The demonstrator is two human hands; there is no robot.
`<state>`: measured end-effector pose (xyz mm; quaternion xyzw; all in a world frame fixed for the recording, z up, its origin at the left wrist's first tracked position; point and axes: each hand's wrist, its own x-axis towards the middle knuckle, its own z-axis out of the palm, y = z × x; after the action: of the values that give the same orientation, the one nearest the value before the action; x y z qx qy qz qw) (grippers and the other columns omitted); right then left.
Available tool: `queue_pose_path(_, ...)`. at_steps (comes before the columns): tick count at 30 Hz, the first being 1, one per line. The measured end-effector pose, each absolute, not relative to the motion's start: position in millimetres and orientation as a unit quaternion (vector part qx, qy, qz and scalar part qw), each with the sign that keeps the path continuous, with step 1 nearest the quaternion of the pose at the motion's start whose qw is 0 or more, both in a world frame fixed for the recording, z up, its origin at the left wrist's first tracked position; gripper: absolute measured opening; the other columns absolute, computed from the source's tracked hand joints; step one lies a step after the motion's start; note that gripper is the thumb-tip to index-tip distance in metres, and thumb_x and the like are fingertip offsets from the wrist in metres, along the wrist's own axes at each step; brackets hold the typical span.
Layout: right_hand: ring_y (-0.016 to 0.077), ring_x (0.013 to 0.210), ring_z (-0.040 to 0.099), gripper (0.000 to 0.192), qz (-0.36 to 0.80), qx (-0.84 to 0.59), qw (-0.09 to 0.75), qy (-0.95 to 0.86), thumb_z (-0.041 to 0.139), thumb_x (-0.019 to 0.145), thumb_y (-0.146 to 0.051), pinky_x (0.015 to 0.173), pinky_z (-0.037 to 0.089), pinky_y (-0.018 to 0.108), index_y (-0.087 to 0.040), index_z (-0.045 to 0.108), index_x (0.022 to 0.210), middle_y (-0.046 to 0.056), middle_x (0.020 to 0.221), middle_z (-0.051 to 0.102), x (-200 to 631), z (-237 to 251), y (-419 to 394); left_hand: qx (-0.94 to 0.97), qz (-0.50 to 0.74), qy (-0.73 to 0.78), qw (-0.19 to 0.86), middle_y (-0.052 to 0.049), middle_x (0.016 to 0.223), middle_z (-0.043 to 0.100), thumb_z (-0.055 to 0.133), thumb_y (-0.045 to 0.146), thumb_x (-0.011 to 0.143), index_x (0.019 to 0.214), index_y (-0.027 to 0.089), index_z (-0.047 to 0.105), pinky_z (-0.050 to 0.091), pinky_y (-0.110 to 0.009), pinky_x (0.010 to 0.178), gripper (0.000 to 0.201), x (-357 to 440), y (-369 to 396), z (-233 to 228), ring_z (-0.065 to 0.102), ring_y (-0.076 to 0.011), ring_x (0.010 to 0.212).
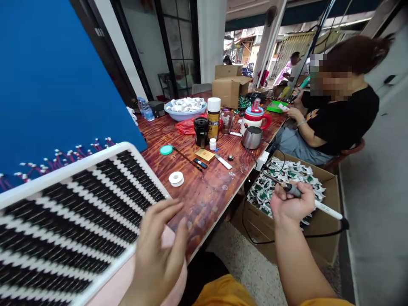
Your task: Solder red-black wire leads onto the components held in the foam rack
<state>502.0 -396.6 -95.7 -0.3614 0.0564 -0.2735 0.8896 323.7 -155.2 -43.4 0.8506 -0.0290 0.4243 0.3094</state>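
One right hand [291, 204], closed around one soldering iron [306, 197], held over one open cardboard box [321, 238] of small green-and-white circuit boards [283, 178], too many to count, right of the table.
One left hand [161, 250], fingers spread wide, holding nothing, at the near right corner of one white tray [79, 212] of black-and-white rows, near left.
One blue panel [47, 85], far left, red-wired white connectors along its lower edge.
One wooden table [204, 191], bearing: one solder spool [176, 178]; one teal lid [166, 149]; one black cup [201, 131]; one white-capped spray can [213, 119], yellow label, writing unreadable; one steel cup [252, 137]; one red-handled mug [255, 119]; one blue bowl [185, 108] of white parts; two cardboard cartons [229, 87], far.
One seated person [338, 114], black top, far right.
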Motion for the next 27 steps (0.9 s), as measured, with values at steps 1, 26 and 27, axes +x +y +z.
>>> queue_pose_path(1,0.0061,0.036,0.023,0.03,-0.264,-0.357,0.893,0.077,0.058,0.062,-0.023,0.034,0.024,0.017,-0.018,0.028,0.06,-0.009,0.045,0.032,506,-99,-405,0.876,0.37,-0.031,0.307,-0.009,0.106,0.065,0.064,0.018,0.086,0.11,0.021,0.064,0.056,-0.04,0.087,0.024,348,-160,-47,0.064,-0.0234,0.099)
queue_pose_path(26,0.0089,0.035,0.028,0.033,-0.211,-0.38,0.887,0.156,0.061,0.055,-0.023,0.034,0.034,0.022,-0.016,0.028,0.052,-0.005,0.041,0.029,512,-118,-477,0.959,0.096,0.061,0.261,-0.008,0.11,0.066,0.062,0.028,0.093,0.104,0.014,0.065,0.047,-0.049,0.1,0.018,611,-205,-117,0.061,-0.0235,0.109)
queue_pose_path(27,0.0091,0.034,0.028,0.032,-0.211,-0.378,0.889,0.15,0.059,0.052,-0.023,0.034,0.033,0.023,-0.016,0.028,0.051,-0.004,0.04,0.029,513,-114,-477,0.954,0.11,0.055,0.274,-0.008,0.11,0.066,0.062,0.024,0.092,0.104,0.014,0.065,0.047,-0.048,0.1,0.016,599,-205,-111,0.061,-0.0239,0.109)
